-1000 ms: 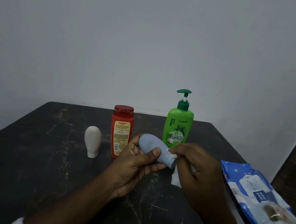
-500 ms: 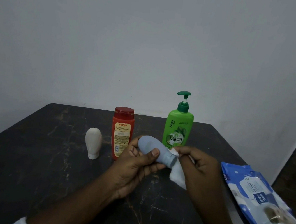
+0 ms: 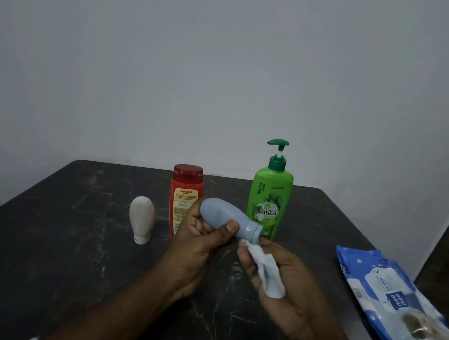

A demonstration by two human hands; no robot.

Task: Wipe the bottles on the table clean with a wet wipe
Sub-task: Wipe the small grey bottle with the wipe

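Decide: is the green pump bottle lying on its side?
No, the green pump bottle stands upright on the table.

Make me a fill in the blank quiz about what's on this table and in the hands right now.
1. The left hand grips a blue-grey bottle, while the right hand holds a white ____.
2. The bottle with the pump top is coloured ____.
3. ____ bottles stand on the table, none of them held.
4. The pack of wipes lies on the person's ____ side.
Missing words: wipe, green, three, right.
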